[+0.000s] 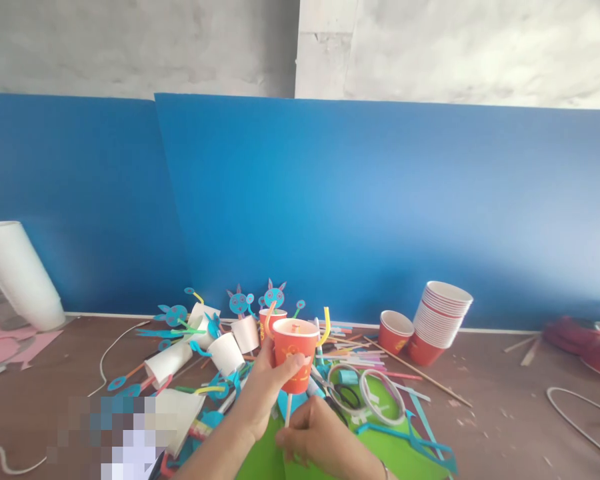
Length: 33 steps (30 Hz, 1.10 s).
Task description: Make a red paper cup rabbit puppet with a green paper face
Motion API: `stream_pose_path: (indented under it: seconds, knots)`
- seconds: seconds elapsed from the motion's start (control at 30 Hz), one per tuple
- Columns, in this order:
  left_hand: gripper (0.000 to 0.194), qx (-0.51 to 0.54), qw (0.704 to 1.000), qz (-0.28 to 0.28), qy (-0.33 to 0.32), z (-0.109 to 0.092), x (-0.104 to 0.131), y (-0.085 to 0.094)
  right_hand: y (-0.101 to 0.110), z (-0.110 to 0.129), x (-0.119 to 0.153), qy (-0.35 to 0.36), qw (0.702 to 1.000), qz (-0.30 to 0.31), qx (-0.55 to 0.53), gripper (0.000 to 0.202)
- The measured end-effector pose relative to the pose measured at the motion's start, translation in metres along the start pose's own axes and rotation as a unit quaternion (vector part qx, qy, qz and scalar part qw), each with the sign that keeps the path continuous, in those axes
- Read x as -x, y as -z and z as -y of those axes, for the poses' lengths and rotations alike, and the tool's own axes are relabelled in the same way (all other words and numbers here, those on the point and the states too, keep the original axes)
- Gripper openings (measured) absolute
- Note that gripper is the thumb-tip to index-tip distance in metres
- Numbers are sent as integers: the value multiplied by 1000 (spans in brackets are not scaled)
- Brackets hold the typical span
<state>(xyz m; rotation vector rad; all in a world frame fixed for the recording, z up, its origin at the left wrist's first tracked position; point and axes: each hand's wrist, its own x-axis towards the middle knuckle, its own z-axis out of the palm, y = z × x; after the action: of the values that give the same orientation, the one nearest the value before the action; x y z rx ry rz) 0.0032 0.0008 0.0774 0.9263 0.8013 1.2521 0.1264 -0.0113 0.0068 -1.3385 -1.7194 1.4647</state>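
My left hand (pixel 267 383) is wrapped round a red paper cup (pixel 296 347) with a white rim, held upright. A bent yellow straw (pixel 326 325) sticks out from the cup's right side and an orange straw (pixel 270 315) from its left. Under the cup's base a pale stick (pixel 289 408) points down, pinched in the fingers of my right hand (pixel 317 430). Whether this stick goes through the base, I cannot tell. Below my hands lies green paper (pixel 265 453). Scissors (pixel 321 383) and rolls of tape (pixel 381 397) rest just right of the cup.
Finished paper-cup figures with blue faces (pixel 274 295) and white cups (pixel 226 355) crowd the left. Loose straws (pixel 365 360) lie behind the tape. To the right stand a stack of cups (pixel 440 317) and a red cup (pixel 396 331). A blue panel (pixel 330 200) rises behind the table.
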Motion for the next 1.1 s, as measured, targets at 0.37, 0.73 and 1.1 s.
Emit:
stream_pose_path:
  seconds: [0.37,0.73,1.1]
  knots:
    - [62,-6,1000,10,2,9,-4,1,15,-2,-3,48,998,9,-43,32]
    - [69,-87,967,197,133,8,-4,19,92,48,18,138,956,-230,-114,45]
    - [65,-154,983,101,26,26,-8,12,71,39,13,97,956,-253,-111,37]
